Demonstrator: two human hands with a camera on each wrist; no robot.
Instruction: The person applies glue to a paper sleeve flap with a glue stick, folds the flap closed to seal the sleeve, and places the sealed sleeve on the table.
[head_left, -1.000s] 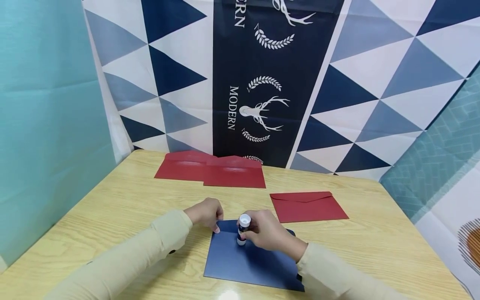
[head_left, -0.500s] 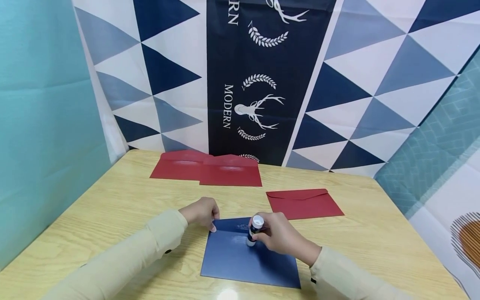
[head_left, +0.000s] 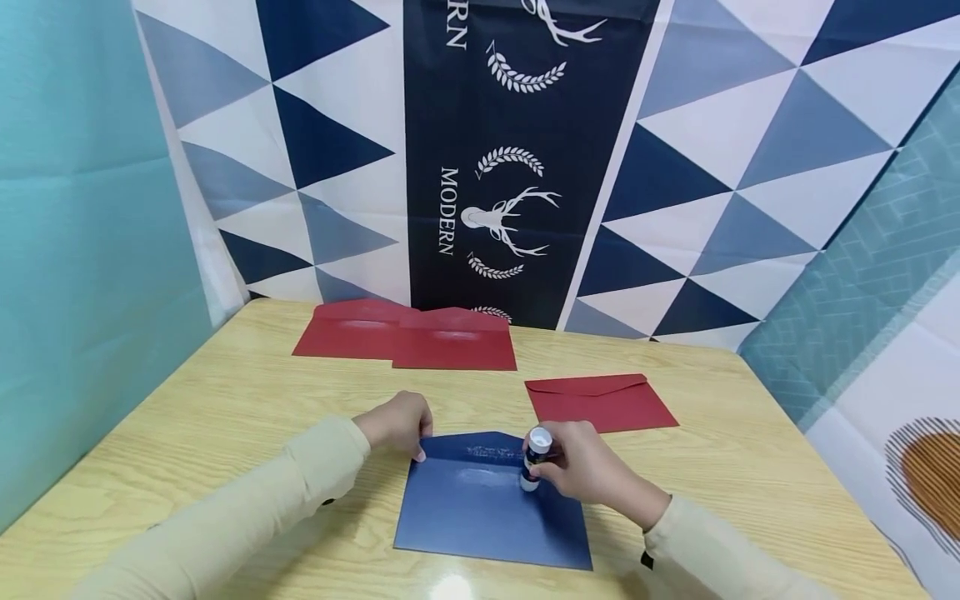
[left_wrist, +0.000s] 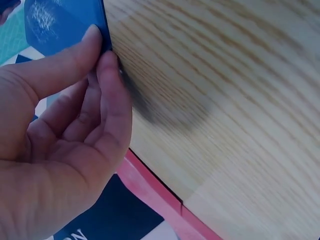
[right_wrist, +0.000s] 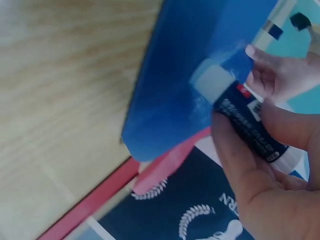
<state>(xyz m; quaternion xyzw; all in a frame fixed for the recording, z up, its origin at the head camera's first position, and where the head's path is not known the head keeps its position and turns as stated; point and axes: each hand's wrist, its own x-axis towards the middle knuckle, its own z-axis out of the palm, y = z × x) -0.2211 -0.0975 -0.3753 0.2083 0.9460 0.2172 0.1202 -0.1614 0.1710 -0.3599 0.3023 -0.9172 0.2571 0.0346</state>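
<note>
A dark blue envelope (head_left: 491, 521) lies on the table with its flap raised toward the far side; whitish glue smears (head_left: 491, 452) show on the flap. My left hand (head_left: 397, 423) pinches the envelope's upper left corner between thumb and forefinger, clearly seen in the left wrist view. In my right hand (head_left: 588, 467) is a glue stick (head_left: 535, 460), dark with white ends, gripped by thumb and fingers. It stands nearly upright with its lower end at the envelope near the flap fold, right of the middle. The right wrist view shows the glue stick (right_wrist: 250, 120) against the blue paper.
Two red envelopes (head_left: 457, 350) overlap at the table's back edge, flaps raised. Another red envelope (head_left: 603, 406), flap folded down, lies beyond my right hand. The wooden table (head_left: 300, 392) ends at a patterned curtain (head_left: 495, 167) behind and a teal cloth (head_left: 90, 250) at left.
My right hand has slid the glue stick rightward across the envelope, and more whitish glue marks have come into sight. My left hand keeps its pinch on the corner. The head view has shifted slightly.
</note>
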